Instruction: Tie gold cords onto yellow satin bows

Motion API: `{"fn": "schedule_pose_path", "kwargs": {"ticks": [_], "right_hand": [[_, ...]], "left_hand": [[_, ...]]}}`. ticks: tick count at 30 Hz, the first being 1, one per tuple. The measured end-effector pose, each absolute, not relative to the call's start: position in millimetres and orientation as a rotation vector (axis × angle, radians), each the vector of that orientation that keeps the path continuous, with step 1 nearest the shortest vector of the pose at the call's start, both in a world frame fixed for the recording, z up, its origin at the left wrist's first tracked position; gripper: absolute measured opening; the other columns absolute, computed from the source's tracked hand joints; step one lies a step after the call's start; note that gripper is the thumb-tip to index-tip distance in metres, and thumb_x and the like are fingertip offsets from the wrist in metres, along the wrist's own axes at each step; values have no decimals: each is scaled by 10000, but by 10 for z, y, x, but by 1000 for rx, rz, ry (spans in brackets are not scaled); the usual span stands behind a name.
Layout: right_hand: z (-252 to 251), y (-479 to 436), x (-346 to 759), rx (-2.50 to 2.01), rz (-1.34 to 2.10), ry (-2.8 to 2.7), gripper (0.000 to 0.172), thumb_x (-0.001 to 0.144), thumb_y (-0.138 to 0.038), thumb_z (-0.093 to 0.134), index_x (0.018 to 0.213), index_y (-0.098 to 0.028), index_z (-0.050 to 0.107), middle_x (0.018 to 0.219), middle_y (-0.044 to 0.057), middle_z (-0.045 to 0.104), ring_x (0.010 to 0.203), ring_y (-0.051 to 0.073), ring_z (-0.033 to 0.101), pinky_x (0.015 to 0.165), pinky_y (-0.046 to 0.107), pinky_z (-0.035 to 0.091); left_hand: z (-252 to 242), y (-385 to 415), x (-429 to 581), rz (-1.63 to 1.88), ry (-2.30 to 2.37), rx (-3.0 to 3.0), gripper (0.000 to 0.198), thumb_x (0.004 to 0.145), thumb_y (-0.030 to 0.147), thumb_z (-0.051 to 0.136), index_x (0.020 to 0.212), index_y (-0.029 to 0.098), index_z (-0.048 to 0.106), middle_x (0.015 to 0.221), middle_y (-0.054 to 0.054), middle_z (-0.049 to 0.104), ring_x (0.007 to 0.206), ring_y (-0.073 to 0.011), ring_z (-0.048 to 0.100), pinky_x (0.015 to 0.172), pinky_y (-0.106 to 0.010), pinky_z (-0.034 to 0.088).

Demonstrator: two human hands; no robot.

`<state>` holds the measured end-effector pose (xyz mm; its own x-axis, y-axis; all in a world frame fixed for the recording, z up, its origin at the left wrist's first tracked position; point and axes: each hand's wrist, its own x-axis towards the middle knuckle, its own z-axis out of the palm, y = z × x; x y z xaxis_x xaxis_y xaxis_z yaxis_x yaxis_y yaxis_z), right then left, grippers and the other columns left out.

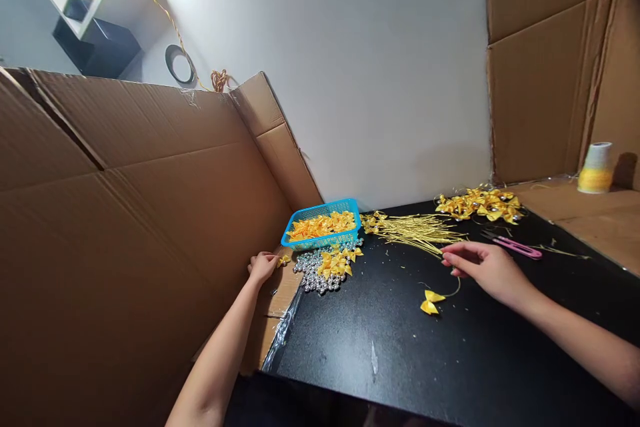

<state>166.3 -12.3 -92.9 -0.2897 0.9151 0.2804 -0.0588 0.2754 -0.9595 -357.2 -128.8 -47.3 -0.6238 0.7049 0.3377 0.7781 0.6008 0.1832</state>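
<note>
At the left edge of the table my left hand point(263, 267) is closed, its fingertips on a small yellow ribbon bow point(283, 260). My right hand point(487, 270) pinches a thin gold cord point(457, 288); from its lower end hangs another yellow bow point(431, 302), low over the black tabletop. Just beyond those right fingertips lie the ends of a bundle of gold cords point(420, 230), with bows at the far end. Silver beads point(313, 273) form a pile between my hands, and several loose yellow bows point(337, 261) rest on top of them.
A blue basket point(359, 217) of yellow bows stands behind the beads. Finished-looking bows with beads point(483, 205) are heaped at the back right, near pink-handled snips point(520, 248). A thread spool point(595, 170) stands farther right. Cardboard walls point(200, 213) flank the black table point(380, 347).
</note>
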Motion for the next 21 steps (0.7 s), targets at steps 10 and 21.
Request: {"fn": "schedule_pose_path", "kwargs": {"ticks": [10,21], "right_hand": [[-925,-126,1666,-834,1201,-1556,570,555,-648,753,814,-141,743,708,108,745,583,211,688,544,311,585],[-954,-116,1680,-837,1202,-1568,547,576,-628,749,826,-142,742,729,109,746,636,230,700,563,324,594]], "left_hand": [[-384,-1381,-3534,-301,-2462,-1649,278,912,300,573,1151,161,592,1205,-92,598,1047,-230,601,886,-447,510],[-481,-1349,-3605,-438,-2770,-1650,308,912,330,571,1153,139,585,1143,-76,618,965,-229,630,806,-408,545]]}}
